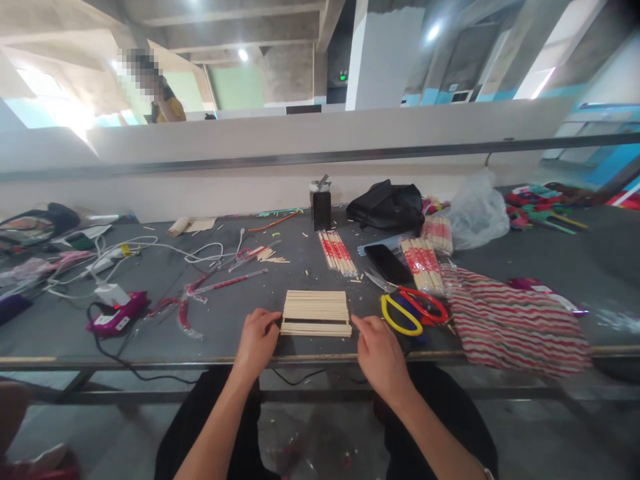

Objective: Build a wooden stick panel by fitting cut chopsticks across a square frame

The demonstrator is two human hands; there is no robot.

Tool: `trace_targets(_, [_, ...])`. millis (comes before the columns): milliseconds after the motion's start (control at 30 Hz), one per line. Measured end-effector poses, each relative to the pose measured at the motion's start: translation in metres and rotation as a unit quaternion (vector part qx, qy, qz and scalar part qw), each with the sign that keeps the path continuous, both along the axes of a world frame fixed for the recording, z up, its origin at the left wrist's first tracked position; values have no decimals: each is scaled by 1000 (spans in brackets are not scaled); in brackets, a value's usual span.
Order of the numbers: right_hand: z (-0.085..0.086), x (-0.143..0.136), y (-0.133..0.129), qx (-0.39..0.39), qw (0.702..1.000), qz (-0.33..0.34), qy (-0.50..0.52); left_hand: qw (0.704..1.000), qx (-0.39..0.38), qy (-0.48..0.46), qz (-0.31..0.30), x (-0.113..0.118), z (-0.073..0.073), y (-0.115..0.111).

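Note:
A flat panel of pale wooden sticks (316, 305) lies near the table's front edge, with a dark gap between its wide upper part and a narrow lower strip. At its left end is my left hand (257, 340), its thumb and index finger closed at the panel's edge beside the gap. My right hand (381, 353) is at the opposite end, fingers bent together and fingertips against the edge. Scissors with one yellow and one red handle (417, 310) lie just beyond my right hand.
Behind are bundled sticks (337, 253), a phone (387, 263), a black bag (387, 205) and a dark container (321, 208). Striped cloth (515, 320) overhangs the right front edge. White cables (150, 248) and a purple power strip (120, 317) lie left. A person (167, 107) is beyond the partition.

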State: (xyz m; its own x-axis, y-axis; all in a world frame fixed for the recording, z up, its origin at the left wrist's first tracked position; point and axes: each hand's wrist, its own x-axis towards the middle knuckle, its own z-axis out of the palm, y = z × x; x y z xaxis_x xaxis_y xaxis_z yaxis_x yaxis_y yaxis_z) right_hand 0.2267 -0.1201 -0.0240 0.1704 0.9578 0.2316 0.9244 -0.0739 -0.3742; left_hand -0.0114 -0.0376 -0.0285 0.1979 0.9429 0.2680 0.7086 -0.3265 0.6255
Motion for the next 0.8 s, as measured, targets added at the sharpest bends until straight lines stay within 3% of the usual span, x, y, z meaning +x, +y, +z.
trace_targets(800, [1, -2, 1, -20, 1000, 5, -18, 999, -12, 26, -16, 2, 5, -2])
